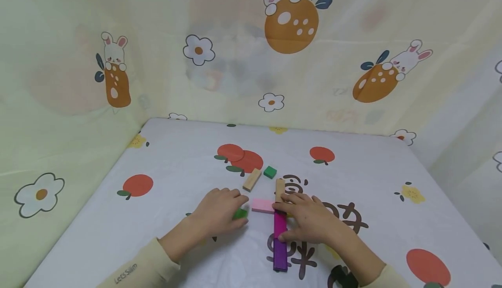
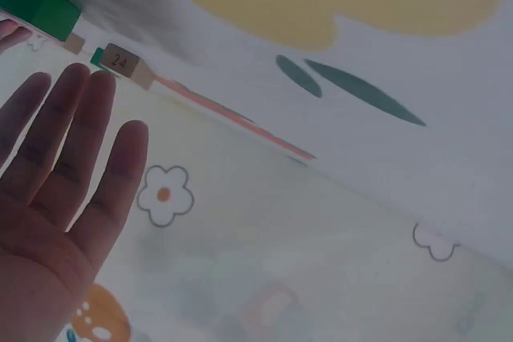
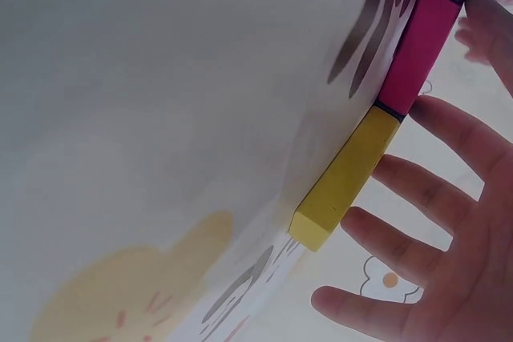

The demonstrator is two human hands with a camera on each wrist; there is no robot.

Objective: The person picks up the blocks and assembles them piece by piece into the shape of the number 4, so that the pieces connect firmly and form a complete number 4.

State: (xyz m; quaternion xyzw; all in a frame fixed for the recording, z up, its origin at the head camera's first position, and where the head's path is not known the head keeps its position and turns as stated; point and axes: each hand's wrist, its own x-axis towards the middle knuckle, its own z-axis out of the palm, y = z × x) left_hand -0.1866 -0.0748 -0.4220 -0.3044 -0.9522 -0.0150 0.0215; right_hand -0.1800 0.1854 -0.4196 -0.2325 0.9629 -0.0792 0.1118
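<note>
My left hand hovers at or beside a green block, partly hidden by it in the head view; whether they touch I cannot tell. Straight, spread fingers show in the left wrist view. On the right, my hand has its fingertips against a line of blocks: a purple block, a magenta block and a yellow block. A pink block lies crosswise left of that line. At the line's far end is a plain wooden block, partly covered by the right fingers.
Farther back lie another wooden block and a small green block. The left wrist view shows a wooden block marked 24. A dark object sits by the right forearm. Printed cloth covers the table, with curtains around.
</note>
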